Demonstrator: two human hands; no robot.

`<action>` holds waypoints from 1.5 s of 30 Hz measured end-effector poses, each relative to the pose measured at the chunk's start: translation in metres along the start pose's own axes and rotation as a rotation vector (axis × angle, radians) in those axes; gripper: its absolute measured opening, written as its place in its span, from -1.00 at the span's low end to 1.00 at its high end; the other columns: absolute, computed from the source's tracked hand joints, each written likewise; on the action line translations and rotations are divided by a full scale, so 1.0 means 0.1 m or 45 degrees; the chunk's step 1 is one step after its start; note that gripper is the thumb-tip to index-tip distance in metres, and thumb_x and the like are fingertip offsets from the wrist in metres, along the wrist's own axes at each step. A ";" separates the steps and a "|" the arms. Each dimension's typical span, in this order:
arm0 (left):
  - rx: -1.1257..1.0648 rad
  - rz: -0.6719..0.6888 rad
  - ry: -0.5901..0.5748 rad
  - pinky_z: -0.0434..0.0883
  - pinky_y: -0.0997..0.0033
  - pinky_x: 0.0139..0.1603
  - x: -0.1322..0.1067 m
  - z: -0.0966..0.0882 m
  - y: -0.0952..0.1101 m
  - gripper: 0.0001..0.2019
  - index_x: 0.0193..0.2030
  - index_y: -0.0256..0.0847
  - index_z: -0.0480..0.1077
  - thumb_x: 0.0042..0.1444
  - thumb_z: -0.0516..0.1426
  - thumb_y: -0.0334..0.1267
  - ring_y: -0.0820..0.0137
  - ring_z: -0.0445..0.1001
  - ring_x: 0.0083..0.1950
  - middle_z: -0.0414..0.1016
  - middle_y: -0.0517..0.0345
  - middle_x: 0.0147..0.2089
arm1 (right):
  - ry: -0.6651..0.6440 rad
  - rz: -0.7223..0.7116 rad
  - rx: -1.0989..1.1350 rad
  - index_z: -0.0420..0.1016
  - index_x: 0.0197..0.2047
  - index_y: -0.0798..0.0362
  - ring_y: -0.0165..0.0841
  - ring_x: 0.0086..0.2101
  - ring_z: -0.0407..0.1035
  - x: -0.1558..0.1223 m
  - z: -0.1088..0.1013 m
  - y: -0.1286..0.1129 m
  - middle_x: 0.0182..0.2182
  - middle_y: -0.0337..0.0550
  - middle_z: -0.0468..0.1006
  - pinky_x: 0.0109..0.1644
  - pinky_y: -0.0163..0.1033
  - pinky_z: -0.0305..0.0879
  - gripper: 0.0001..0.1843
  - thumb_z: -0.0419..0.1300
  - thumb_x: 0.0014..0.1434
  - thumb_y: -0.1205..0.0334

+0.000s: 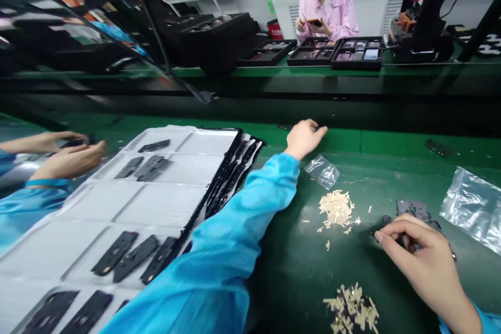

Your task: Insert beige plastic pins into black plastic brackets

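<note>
My left hand (306,138) reaches across to the back of the green bench, its fingers curled. A dark sliver shows between the fingers, and a thin dark piece (285,127) lies just left of the hand. At the right, my right hand (425,255) is closed, thumb and forefinger pinched together on a small black part (402,241), mostly hidden by the fingers. Several black plastic parts (413,209) lie beneath and behind this hand. A pile of small cream strips (336,207) lies between the hands, and another pile of strips (352,308) sits nearer me.
White compartment trays (156,203), stacked at the left, hold several black parts (115,253). A small clear bag (323,171) and a larger clear bag (473,211) lie on the bench. A co-worker's hands (74,156) hold something dark at far left. Another person (329,5) works beyond.
</note>
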State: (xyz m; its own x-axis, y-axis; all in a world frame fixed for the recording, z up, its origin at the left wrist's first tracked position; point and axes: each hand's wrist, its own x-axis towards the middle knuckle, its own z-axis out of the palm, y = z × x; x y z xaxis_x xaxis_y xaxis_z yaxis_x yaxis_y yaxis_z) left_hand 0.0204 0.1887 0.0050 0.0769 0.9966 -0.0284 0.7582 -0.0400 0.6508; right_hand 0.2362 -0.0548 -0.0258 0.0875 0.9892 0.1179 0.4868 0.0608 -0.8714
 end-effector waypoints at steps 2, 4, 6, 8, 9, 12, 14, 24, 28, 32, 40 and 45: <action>-0.018 -0.044 0.015 0.49 0.10 0.11 0.34 -0.01 -0.03 -0.65 0.09 -0.30 0.50 0.29 0.25 -0.10 0.11 0.56 0.11 0.57 -0.11 0.09 | 0.001 0.006 0.001 0.61 -0.42 -0.05 -0.38 -0.51 0.25 0.00 0.02 0.00 -0.45 -0.21 0.54 -0.46 -0.25 0.20 -0.79 0.31 0.25 0.13; -0.058 -0.045 -0.012 0.53 0.03 0.09 0.51 0.03 -0.04 -0.64 0.17 -0.27 0.43 0.35 0.22 -0.12 0.16 0.55 0.10 0.50 -0.08 0.16 | 0.001 0.011 0.017 0.61 -0.42 -0.05 -0.38 -0.51 0.24 0.00 0.03 0.01 -0.45 -0.20 0.54 -0.46 -0.25 0.20 -0.79 0.31 0.25 0.13; -0.114 -0.010 -0.054 0.56 0.04 0.05 0.54 0.08 -0.04 -0.65 0.20 -0.25 0.40 0.37 0.20 -0.15 0.19 0.55 0.07 0.48 -0.06 0.17 | 0.003 0.025 0.049 0.63 -0.42 -0.04 -0.38 -0.51 0.24 0.00 0.03 0.03 -0.45 -0.19 0.53 -0.45 -0.25 0.20 -0.78 0.31 0.25 0.12; -0.185 0.058 -0.103 0.58 0.11 -0.02 0.45 0.12 -0.01 -0.70 0.13 -0.29 0.45 0.35 0.21 -0.18 0.23 0.58 -0.01 0.54 -0.04 0.08 | 0.023 0.057 0.109 0.63 -0.43 -0.03 -0.37 -0.50 0.26 0.02 0.03 0.04 -0.45 -0.17 0.53 -0.44 -0.25 0.21 -0.78 0.32 0.24 0.12; -0.224 0.105 -0.129 0.59 0.15 -0.06 0.35 0.13 0.00 -0.74 0.07 -0.31 0.48 0.34 0.22 -0.21 0.25 0.60 -0.08 0.58 -0.02 -0.01 | 0.048 0.088 0.156 0.64 -0.42 -0.02 -0.38 -0.49 0.27 0.03 0.02 0.05 -0.45 -0.17 0.52 -0.44 -0.25 0.22 -0.79 0.34 0.22 0.11; -0.352 0.301 -0.186 0.57 0.23 -0.11 -0.15 0.11 0.01 -0.86 -0.13 -0.31 0.61 0.24 0.25 -0.30 0.25 0.61 -0.17 0.64 0.01 -0.20 | 0.167 0.273 0.401 0.65 -0.24 0.00 -0.39 -0.49 0.29 0.10 0.00 0.02 -0.47 -0.22 0.49 -0.43 -0.27 0.25 -0.80 0.39 0.16 0.06; -0.419 0.451 -0.208 0.53 0.20 0.04 -0.60 0.07 -0.01 -0.90 -0.26 -0.18 0.67 0.16 0.27 -0.36 0.22 0.59 -0.03 0.64 0.04 -0.06 | 0.181 0.428 0.612 0.61 -0.04 0.01 -0.41 -0.52 0.28 0.14 0.00 -0.02 -0.46 -0.24 0.50 -0.48 -0.30 0.23 -0.64 0.38 0.16 0.00; -0.690 0.556 -0.141 0.53 0.27 -0.05 -1.76 0.04 -0.15 -0.64 0.18 -0.02 0.54 0.32 0.13 -0.38 0.29 0.57 -0.10 0.63 0.03 -0.05 | -0.087 0.526 0.775 0.44 0.15 0.01 -0.40 -0.48 0.36 0.09 0.17 -0.30 -0.46 -0.28 0.59 -0.40 -0.29 0.26 -0.45 0.41 0.10 0.16; -0.987 0.121 -0.567 0.51 0.42 -0.31 -1.85 0.12 -0.14 -0.78 -0.06 -0.23 0.60 0.28 0.21 -0.18 0.38 0.54 -0.36 0.63 0.08 -0.32 | -0.043 0.454 0.660 0.47 0.14 0.00 -0.37 -0.46 0.38 0.08 0.24 -0.31 -0.43 -0.23 0.61 -0.38 -0.26 0.31 -0.51 0.37 0.15 0.14; -1.115 -0.126 -0.646 0.48 0.49 -0.44 -1.84 0.19 -0.14 -0.75 -0.27 -0.30 0.55 0.22 0.26 -0.10 0.45 0.54 -0.50 0.64 0.09 -0.41 | 0.072 0.372 0.426 0.59 0.01 -0.01 -0.32 -0.37 0.45 0.09 0.24 -0.28 -0.29 -0.13 0.64 -0.39 -0.26 0.37 -0.64 0.38 0.13 0.15; -1.165 -0.247 -0.546 0.53 0.51 -0.46 -1.87 0.20 -0.16 -0.64 0.03 -0.30 0.54 0.15 0.29 -0.17 0.44 0.57 -0.54 0.65 0.16 -0.49 | 0.146 0.413 0.232 0.59 -0.47 0.03 -0.40 -0.54 0.30 0.07 0.28 -0.32 -0.56 -0.22 0.52 -0.48 -0.28 0.28 -0.84 0.38 0.05 0.16; -1.099 -0.180 -0.490 0.57 0.46 -0.41 -1.95 0.22 -0.12 -0.65 0.05 -0.28 0.56 0.17 0.26 -0.18 0.42 0.57 -0.53 0.62 0.22 -0.53 | 0.093 0.464 0.225 0.60 -0.51 0.03 -0.39 -0.57 0.29 0.05 0.33 -0.36 -0.59 -0.21 0.51 -0.51 -0.28 0.25 -0.83 0.37 0.04 0.15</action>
State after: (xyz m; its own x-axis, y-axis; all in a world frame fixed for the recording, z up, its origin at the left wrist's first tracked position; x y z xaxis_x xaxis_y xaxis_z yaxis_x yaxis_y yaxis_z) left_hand 0.0108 -0.0068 -0.0139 0.3458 0.8901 -0.2970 0.0498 0.2987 0.9531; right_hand 0.1903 -0.0476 -0.0092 0.2913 0.9384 -0.1859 0.2563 -0.2638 -0.9299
